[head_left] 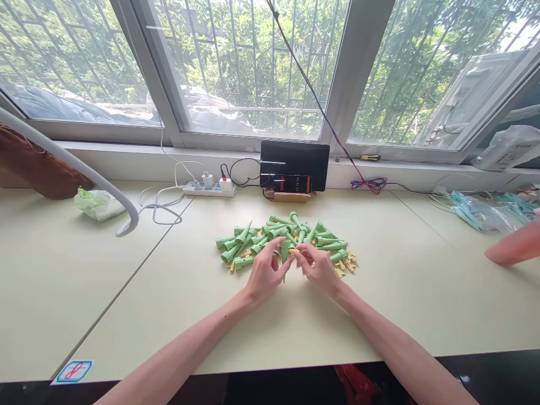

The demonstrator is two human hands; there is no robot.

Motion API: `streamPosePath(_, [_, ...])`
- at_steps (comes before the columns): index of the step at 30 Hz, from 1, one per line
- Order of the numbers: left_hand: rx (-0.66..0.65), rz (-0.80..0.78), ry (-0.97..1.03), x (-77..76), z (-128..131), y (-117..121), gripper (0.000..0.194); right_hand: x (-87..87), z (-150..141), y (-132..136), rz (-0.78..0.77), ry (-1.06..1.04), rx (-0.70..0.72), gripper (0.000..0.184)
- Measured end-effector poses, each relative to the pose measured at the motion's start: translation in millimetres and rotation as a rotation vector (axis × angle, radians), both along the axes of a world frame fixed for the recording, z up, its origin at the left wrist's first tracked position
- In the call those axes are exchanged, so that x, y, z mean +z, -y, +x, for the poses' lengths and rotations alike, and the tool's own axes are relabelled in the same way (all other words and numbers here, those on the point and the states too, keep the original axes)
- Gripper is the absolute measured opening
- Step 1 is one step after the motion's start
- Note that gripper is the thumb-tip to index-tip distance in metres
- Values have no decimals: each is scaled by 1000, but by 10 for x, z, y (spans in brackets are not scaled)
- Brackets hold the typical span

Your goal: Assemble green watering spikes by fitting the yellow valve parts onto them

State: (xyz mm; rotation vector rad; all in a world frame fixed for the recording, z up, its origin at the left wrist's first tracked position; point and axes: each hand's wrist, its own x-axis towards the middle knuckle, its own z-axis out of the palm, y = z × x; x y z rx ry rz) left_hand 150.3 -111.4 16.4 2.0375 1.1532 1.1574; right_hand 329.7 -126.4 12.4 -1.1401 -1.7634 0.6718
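Observation:
My left hand [266, 271] is closed round a green plastic watering spike [285, 253], which points tip down with its wide collar at the top. Pinched in the fingers of my right hand [319, 269] is a small yellow plastic piece [294, 252], held right beside the spike. Whether the two parts touch, I cannot tell. Just beyond both hands lies a loose pile of green spikes [242, 243]. Several more small yellow pieces [350, 263] are scattered at its right side and among the spikes.
Behind the pile, a phone [292, 184] leans against a dark tablet [295, 157]. A power strip [210, 190] with cables lies to the left, near a white curved tube [126, 208]. Plastic bags [481, 211] are at right, near another person's arm [514, 244].

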Motion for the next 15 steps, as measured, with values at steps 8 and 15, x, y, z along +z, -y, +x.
streamPosePath(8, [-3,6,-13,-16,-3,-4,43,-9,3,1,-33,-8,-9,25])
streamPosePath(15, [-19,25,-20,-25,-1,-8,42,0,0,1,-45,18,-8,28])
